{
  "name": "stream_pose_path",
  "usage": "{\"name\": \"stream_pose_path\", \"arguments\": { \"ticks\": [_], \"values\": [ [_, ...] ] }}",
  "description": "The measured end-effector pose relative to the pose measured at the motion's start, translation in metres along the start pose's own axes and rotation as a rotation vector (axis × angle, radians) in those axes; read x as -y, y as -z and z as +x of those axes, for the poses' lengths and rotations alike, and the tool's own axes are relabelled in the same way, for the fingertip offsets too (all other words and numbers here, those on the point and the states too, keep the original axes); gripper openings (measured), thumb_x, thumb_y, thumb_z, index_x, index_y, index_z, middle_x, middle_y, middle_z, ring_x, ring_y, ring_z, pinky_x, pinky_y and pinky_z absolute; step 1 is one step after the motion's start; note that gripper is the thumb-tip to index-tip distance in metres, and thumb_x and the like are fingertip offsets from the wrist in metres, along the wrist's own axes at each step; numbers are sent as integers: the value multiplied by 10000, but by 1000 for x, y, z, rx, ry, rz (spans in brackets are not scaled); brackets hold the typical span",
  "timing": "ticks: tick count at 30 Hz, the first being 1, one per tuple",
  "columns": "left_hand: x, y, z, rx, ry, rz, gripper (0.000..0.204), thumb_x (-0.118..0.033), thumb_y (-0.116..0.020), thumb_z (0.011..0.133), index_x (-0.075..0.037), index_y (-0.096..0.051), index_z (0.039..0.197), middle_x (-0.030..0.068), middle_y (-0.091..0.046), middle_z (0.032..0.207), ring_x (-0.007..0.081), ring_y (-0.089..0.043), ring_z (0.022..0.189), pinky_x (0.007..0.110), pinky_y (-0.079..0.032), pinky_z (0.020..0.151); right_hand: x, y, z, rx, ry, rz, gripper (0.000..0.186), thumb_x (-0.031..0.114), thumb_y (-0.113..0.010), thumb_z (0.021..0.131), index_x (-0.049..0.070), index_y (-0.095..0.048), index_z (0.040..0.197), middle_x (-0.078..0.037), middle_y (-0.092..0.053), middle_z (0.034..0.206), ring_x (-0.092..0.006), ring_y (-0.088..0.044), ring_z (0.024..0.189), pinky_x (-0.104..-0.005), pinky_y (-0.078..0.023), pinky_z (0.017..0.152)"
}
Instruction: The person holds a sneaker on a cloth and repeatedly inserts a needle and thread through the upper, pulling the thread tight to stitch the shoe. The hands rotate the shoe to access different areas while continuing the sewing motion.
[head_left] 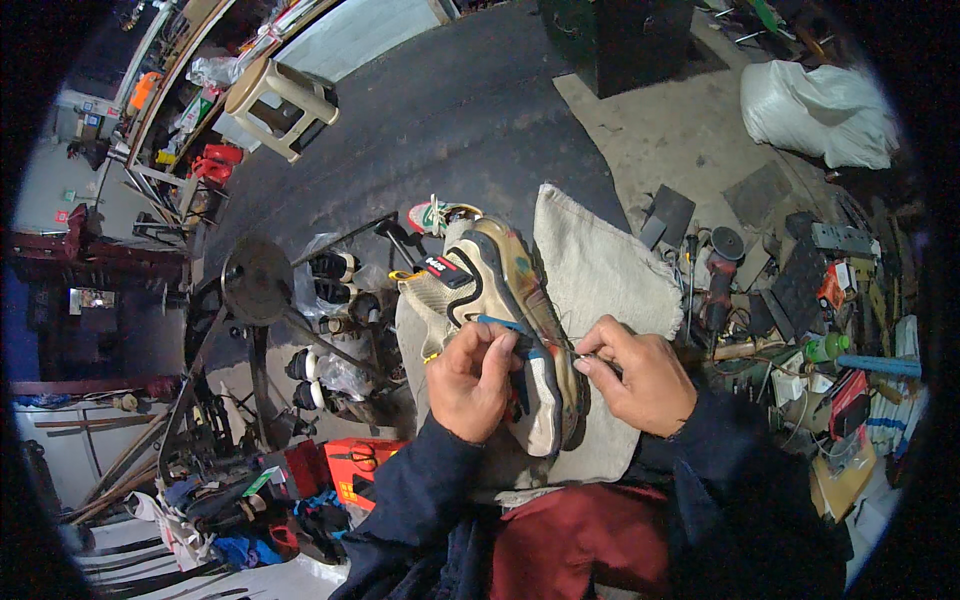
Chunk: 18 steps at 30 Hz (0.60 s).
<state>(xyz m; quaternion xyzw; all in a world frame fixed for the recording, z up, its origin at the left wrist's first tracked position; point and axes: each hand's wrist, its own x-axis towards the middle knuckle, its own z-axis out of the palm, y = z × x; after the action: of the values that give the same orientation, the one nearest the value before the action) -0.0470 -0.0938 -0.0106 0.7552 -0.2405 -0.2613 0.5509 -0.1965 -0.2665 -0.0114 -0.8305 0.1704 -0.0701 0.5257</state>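
Observation:
A beige, black-trimmed sneaker (480, 280) lies on its side on a pale cloth (600, 260) over my lap, its thick sole (561, 395) toward the right. My left hand (470, 380) is closed at the shoe's middle, thumb and index finger pinched by a narrow blue piece (505, 322); exactly what they grip is unclear. My right hand (630, 375) is closed at the sole's edge, fingertips pinching something thin that I cannot make out. A red, white and green shoe (434, 214) sits beyond the sneaker.
An iron machine with a wheel (255, 280) stands left, beside several shoes (330, 290). A plastic stool (275, 105) is at back left. An angle grinder (719, 285) and scattered tools lie right, below a white sack (810, 110). An orange box (355, 460) is at lower left.

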Motion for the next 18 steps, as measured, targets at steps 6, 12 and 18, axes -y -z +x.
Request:
{"name": "stream_pose_path", "arguments": {
  "ticks": [6, 12, 18],
  "values": [
    [-3, 0, 1, 0, -9, 23, 119, -95, -593, 1039, 6, -643, 1001, 30, -667, 777, 72, -570, 559, 223, -447, 502, -8, -7, -2, 100, 43, 243, 112, 138, -640, 976, 39, -606, 1015, -125, -687, 774, -266, -696, 678, -414, -529, 645],
    [1, -1, 1, -18, 24, 15, 119, -96, -614, 1022, 9, -653, 982, 25, -665, 743, 79, -601, 636, 243, -483, 586, -24, 74, 12, -694, -16, 1507, 480, 498, -484, 1070, 38, -620, 1047, 36, -392, 640, -49, -304, 470, -231, -224, 452],
    [4, -2, 5, -11, -82, 21, 115, -95, -627, 1013, 7, -657, 969, 23, -662, 730, 81, -607, 642, 251, -484, 588, -11, 50, -14, -227, 32, 405, 305, 260, -554, 1041, 0, -626, 1183, -26, -593, 737, -98, -518, 568, -261, -404, 541]
  ]
}}
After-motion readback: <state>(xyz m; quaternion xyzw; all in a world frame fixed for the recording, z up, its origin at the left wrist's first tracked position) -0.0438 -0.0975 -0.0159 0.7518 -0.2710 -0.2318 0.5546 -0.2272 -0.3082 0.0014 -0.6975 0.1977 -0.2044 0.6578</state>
